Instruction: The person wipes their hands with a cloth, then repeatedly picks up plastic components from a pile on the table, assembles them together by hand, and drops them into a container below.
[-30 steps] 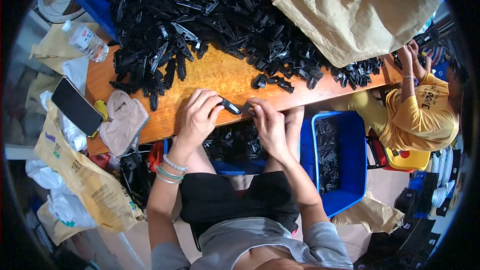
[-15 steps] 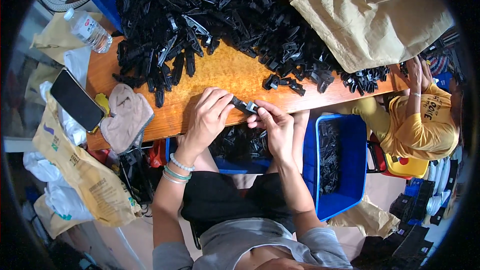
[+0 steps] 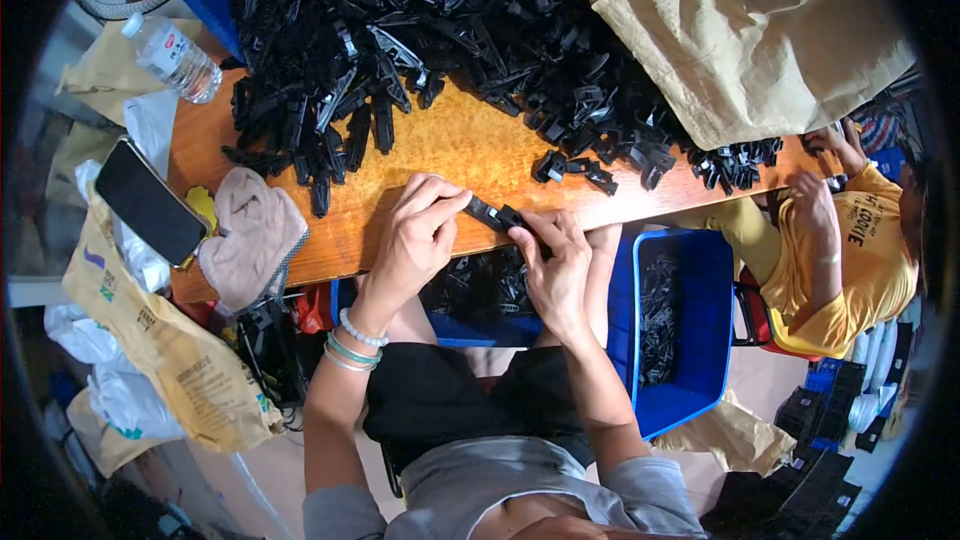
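Observation:
A narrow black plastic part (image 3: pixel 486 211) spans the space between my two hands, just above the table's near edge. My left hand (image 3: pixel 423 225) pinches its left end between thumb and fingers. At its other end, the thumb and fingers of my right hand (image 3: pixel 556 265) close around the part. A small shiny spot shows on it near the right fingertips; its finer shape is too small to make out. Beyond my hands a large heap of similar black plastic parts (image 3: pixel 400 30) covers the far side of the wooden table (image 3: pixel 440 155).
A brown paper sack (image 3: pixel 740 40) lies over the heap's right side. Blue bins of black parts stand below the table, one bin (image 3: pixel 685 410) at my right. A phone (image 3: pixel 150 202), a cloth (image 3: pixel 250 230) and a bottle (image 3: pixel 175 58) are left. A co-worker in yellow (image 3: pixel 850 240) sits right.
My right hand has turned and shifted slightly right on the black part; the light grey face seen at its fingertips no longer shows. The co-worker's arm has moved back from the table.

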Demonstrator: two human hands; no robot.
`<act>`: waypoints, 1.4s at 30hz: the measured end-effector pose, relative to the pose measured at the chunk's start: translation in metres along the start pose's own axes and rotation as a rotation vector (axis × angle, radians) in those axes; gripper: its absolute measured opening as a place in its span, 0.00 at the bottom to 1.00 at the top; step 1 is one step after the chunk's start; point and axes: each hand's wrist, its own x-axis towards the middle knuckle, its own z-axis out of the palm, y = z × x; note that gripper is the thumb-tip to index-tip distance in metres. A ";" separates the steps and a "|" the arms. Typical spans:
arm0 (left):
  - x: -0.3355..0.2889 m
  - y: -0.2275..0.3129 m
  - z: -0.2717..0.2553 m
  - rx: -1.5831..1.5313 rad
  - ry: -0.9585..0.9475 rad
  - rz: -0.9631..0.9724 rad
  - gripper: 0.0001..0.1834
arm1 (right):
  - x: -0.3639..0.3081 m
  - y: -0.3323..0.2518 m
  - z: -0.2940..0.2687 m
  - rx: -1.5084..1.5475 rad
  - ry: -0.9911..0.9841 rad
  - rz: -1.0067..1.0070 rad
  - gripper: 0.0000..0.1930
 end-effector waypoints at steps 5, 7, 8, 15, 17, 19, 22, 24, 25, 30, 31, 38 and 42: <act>0.001 -0.001 0.001 -0.005 -0.002 0.005 0.15 | -0.014 0.001 0.006 0.132 0.135 0.014 0.13; 0.001 -0.002 0.001 0.017 -0.004 0.015 0.16 | -0.010 0.000 0.006 0.104 0.130 -0.047 0.13; 0.001 -0.002 0.000 0.016 -0.007 0.015 0.16 | -0.011 0.001 0.008 0.104 0.131 -0.043 0.13; 0.002 -0.003 -0.001 -0.010 -0.020 0.006 0.17 | -0.006 0.008 0.009 0.213 0.153 0.053 0.11; 0.003 -0.003 0.000 0.005 -0.013 0.021 0.17 | -0.005 0.007 0.010 0.162 0.135 0.007 0.11; 0.001 -0.002 0.001 -0.023 -0.017 -0.001 0.18 | -0.004 0.007 0.012 0.100 0.142 -0.067 0.11; 0.002 0.000 0.000 -0.023 -0.021 0.004 0.17 | -0.004 0.006 0.013 0.053 0.155 -0.100 0.12; 0.003 0.004 0.000 -0.012 -0.043 0.005 0.16 | -0.001 0.002 0.019 0.018 0.143 -0.119 0.12; 0.003 0.006 0.000 -0.002 -0.065 0.007 0.16 | 0.000 0.000 0.020 -0.017 0.131 -0.139 0.13; 0.007 -0.001 -0.003 -0.031 -0.098 0.037 0.15 | 0.000 0.003 0.018 -0.020 0.126 -0.169 0.13; 0.009 -0.003 -0.006 -0.078 -0.142 0.031 0.15 | 0.000 0.004 0.015 0.032 0.109 -0.172 0.13; 0.046 -0.047 -0.054 0.711 0.115 -0.043 0.07 | -0.009 0.014 -0.036 0.111 -0.164 -0.193 0.10; 0.052 -0.038 -0.041 0.894 0.022 -0.079 0.09 | 0.036 0.034 -0.036 -0.154 0.116 -0.220 0.10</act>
